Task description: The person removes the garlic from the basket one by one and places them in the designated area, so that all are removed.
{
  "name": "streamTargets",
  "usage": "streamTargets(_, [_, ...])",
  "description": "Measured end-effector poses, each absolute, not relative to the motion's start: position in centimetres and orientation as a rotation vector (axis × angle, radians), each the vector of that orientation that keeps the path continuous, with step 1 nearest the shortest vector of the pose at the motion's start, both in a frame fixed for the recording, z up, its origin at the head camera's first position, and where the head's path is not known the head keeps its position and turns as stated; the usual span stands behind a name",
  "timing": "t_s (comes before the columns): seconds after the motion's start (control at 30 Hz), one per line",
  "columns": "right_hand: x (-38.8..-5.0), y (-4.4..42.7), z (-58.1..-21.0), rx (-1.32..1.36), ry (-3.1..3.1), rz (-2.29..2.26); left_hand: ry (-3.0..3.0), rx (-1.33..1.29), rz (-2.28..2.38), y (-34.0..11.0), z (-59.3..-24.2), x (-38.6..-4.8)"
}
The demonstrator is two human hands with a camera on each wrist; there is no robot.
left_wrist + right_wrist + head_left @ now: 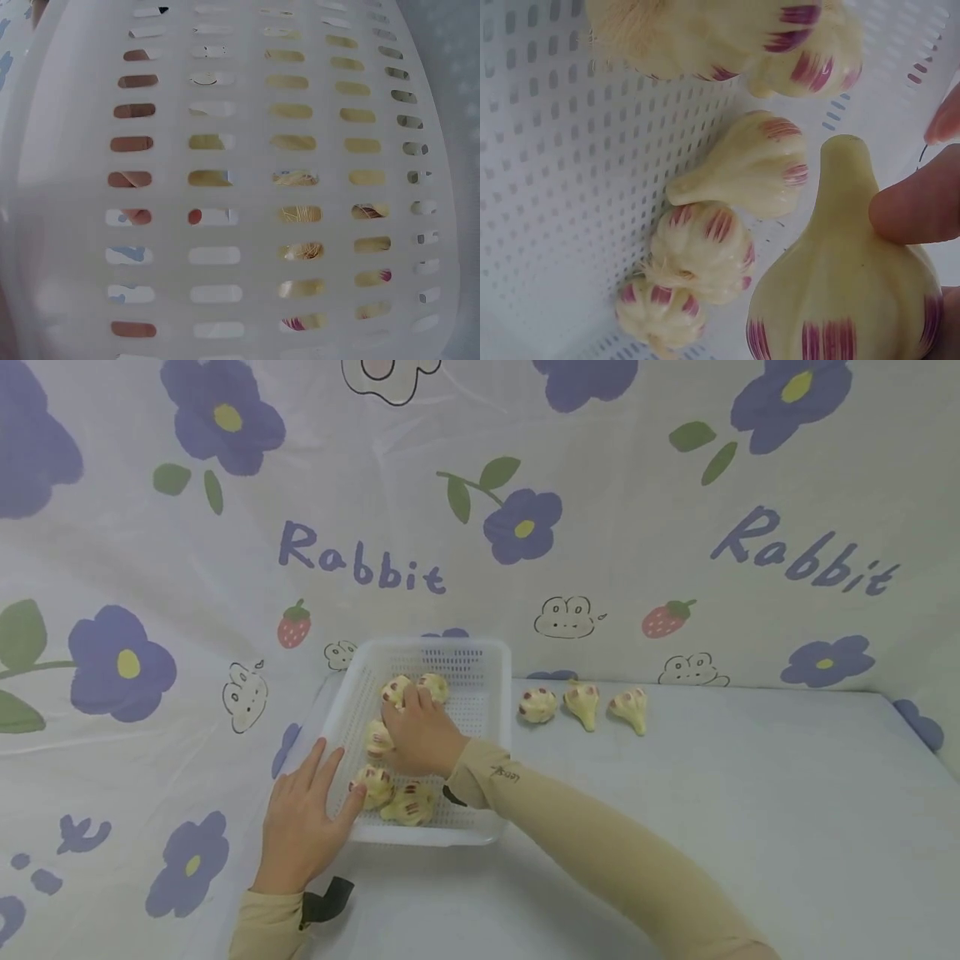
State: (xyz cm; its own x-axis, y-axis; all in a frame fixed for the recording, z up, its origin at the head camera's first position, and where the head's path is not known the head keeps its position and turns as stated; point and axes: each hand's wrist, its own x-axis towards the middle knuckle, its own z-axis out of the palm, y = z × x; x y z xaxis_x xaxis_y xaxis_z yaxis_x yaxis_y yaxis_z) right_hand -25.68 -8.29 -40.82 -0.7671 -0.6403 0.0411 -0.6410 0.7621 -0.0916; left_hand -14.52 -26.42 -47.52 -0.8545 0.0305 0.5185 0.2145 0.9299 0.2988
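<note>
In the head view, my right hand [426, 737] reaches into a white perforated plastic basket [498, 735]. The right wrist view has its thumb or finger [919, 201] against a pale garlic bulb [832, 292] with purple streaks, which the hand holds by the neck side. Other garlic bulbs [746, 165] lie in the basket along one side. My left hand [303, 818] rests at the basket's left rim, fingers spread and fairly straight, thumb over the edge. From the left wrist, only the basket's slotted wall [251, 180] fills the view, with garlic partly visible through the slots.
To the right of the basket, three garlic bulbs [582, 703] stand in a row along the back of the white table [720, 793]. Behind the table hangs a patterned cloth [622, 510] with flowers and lettering.
</note>
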Motion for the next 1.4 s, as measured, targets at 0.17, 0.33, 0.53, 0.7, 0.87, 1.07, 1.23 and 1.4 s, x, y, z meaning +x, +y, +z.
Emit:
streamTargets(0.17, [-25.7, -7.8, -40.4, 1.089, -2.952, 0.208, -2.561, -0.170, -0.475, -26.4, -47.6, -14.4])
streamTargets(0.33, [-25.8, -6.8, -39.7, 1.108, -2.956, 0.264, -2.547, -0.181, -0.468, -26.4, -47.6, -14.5])
streamTargets(0.53, [-25.5, -4.9, -38.8, 1.104, -2.964, 0.380, -2.544, -0.184, -0.463, -26.4, -47.6, -14.6])
streamTargets(0.7, [-25.4, -3.1, -38.5, 1.096, -2.968, 0.457, -2.549, -0.180, -0.464, -26.3, -47.7, -14.7])
streamTargets(0.87, [-25.3, -1.4, -38.5, 1.072, -2.970, 0.566, -2.548, -0.177, -0.464, -26.4, -47.8, -14.6])
streamTargets(1.07, [-25.1, 0.5, -38.5, 1.028, -2.950, 0.571, -2.550, -0.182, -0.462, -26.3, -47.9, -14.7])
streamTargets(1.23, [-24.9, 1.9, -38.3, 0.984, -2.951, 0.602, -2.554, -0.174, -0.466, -26.3, -47.9, -14.7])
streamTargets(1.4, [-24.7, 3.2, -38.1, 0.957, -2.940, 0.654, -2.552, -0.175, -0.466, -26.3, -47.8, -14.7])
